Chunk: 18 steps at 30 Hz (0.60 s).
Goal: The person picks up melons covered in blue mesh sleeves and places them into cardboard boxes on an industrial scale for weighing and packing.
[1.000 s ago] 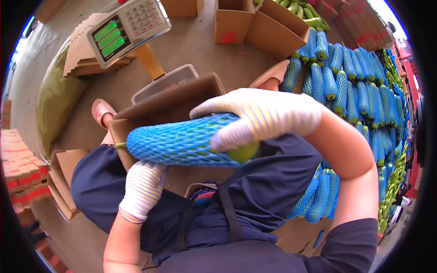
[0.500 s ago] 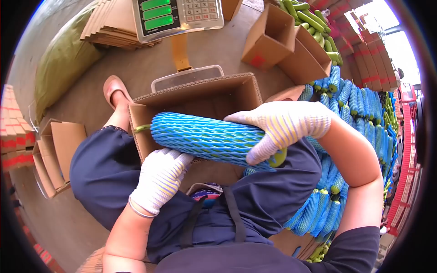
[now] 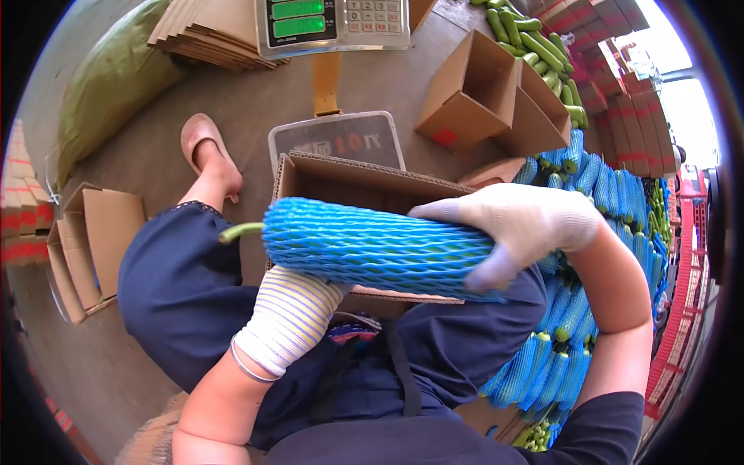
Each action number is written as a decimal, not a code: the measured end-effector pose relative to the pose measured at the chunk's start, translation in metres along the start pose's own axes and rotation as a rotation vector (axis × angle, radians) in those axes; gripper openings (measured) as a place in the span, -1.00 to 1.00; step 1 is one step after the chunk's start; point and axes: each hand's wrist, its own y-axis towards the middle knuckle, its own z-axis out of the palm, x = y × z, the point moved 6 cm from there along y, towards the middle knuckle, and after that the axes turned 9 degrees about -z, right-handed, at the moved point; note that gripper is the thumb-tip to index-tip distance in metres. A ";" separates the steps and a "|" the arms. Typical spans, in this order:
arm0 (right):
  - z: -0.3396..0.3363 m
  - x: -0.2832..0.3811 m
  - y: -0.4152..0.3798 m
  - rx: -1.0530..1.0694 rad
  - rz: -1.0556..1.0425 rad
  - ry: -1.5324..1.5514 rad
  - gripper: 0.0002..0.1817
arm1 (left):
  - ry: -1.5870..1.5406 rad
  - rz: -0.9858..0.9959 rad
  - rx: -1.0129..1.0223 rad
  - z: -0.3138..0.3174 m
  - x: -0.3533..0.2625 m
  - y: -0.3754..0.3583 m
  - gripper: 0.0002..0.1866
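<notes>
Across my lap I have a long green gourd in a blue foam net sleeve (image 3: pixel 372 244), its bare stem (image 3: pixel 242 231) pointing left. My right hand (image 3: pixel 535 221), in a pale knit glove, is wrapped round the gourd's right end, thumb on the near side. In a striped glove, my left hand (image 3: pixel 294 310) lies under the left part of the gourd, its fingers hidden behind the gourd. An open cardboard box (image 3: pixel 364 182) stands just beyond and partly below the gourd. The gourd hides much of its inside.
A scale with a green-lit display (image 3: pixel 298 19) and a clear-topped platform (image 3: pixel 341 139) stands ahead. Netted gourds (image 3: pixel 604 194) are piled at right, with bare green gourds (image 3: pixel 535 46) behind. Other open boxes (image 3: pixel 469 93) stand ahead right, another box (image 3: pixel 112 240) at left. Flattened cardboard (image 3: pixel 209 35) leans near a green sack (image 3: pixel 112 93).
The box has shifted right and closer to me. The gourd has moved slightly right, and its green right tip no longer shows. My left hand has moved right, further under the gourd.
</notes>
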 end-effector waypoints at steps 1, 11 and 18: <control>0.009 -0.002 0.012 -0.004 -0.067 -0.055 -0.05 | -0.035 0.006 0.052 -0.003 -0.002 -0.002 -0.73; 0.072 -0.058 0.092 -0.008 -0.015 0.129 -0.10 | -0.168 0.012 0.121 -0.008 -0.007 -0.009 -0.66; 0.082 -0.092 0.133 0.170 0.202 -0.201 -0.15 | -0.251 -0.061 0.181 -0.006 -0.005 0.001 -0.67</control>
